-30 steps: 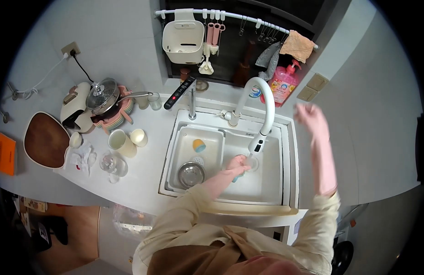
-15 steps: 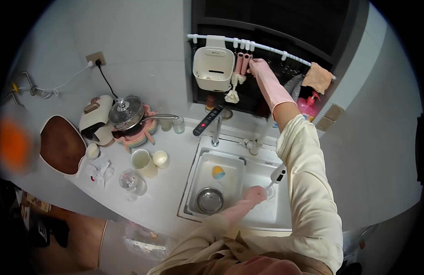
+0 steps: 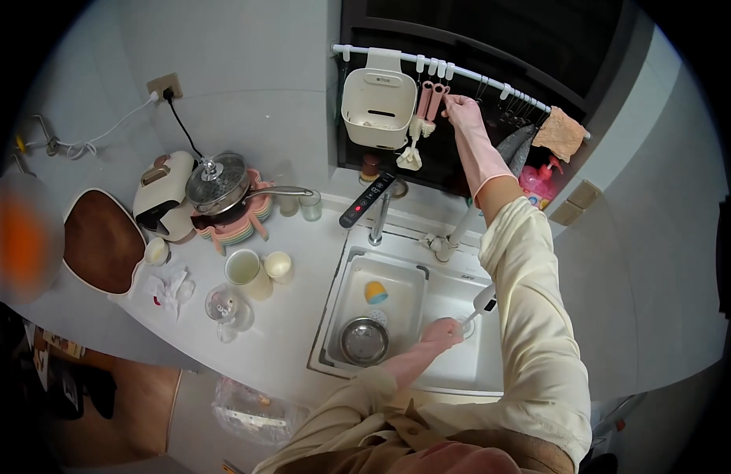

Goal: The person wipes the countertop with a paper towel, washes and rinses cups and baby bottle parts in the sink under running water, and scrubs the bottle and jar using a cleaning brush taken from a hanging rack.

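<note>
My right hand, in a pink glove, is raised to the hanging rail. Its fingers are pinched at the pink-handled brushes, on the handle nearest to it. My left hand, also gloved, is low in the right basin beside the running faucet head. Its fingers are curled, and what they hold is hidden. In the left basin lie a yellow and blue cup and a steel bowl.
Left of the sink stand a large cup, a small cup, a glass lid and a lidded pan. A white basket hangs on the rail. A pink soap bottle stands on the right.
My right hand has risen from the right of the sink to the brushes on the rail. My left hand stays in the right basin. The view has shifted.
</note>
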`<state>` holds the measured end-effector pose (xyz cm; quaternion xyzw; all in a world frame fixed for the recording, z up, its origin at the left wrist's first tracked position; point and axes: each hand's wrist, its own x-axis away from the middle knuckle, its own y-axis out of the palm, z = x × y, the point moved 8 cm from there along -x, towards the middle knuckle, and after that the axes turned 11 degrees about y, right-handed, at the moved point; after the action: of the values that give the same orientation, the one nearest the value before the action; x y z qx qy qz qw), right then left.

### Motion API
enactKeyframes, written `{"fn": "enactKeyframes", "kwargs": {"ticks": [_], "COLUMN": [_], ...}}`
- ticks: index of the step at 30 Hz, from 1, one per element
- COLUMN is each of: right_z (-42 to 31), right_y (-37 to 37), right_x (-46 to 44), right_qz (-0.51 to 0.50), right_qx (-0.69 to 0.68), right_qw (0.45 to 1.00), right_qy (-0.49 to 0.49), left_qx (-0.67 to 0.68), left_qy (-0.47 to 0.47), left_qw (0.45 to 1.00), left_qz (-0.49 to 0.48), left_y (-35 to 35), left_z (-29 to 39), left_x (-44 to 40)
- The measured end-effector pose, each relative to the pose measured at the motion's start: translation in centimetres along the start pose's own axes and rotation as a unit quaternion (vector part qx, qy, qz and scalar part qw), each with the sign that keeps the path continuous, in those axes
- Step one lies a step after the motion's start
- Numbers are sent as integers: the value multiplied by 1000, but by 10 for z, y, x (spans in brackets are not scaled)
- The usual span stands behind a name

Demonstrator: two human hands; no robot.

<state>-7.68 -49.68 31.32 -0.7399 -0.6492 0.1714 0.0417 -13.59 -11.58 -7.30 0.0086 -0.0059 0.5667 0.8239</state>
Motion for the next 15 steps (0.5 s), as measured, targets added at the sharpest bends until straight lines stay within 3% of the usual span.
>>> {"fn": "enactKeyframes", "kwargs": {"ticks": [6, 10, 15], "right_z": [-11, -18, -18], "right_y": [-8, -3, 9], "right_x": [14, 21, 12], "right_qz": [9, 17, -54], "right_qx": [11, -77, -81], "right_qw": [1000, 997, 995], "right_qy": [-15, 5, 22], "left_qx": [32, 34, 26], "left_qy": [-5, -17, -1], "left_qw": [999, 999, 999], "left_qz": [5, 23, 40], "left_y": [2, 0, -7], "left_z": [-10, -5, 10], "left_x": [-4, -3, 4]}}
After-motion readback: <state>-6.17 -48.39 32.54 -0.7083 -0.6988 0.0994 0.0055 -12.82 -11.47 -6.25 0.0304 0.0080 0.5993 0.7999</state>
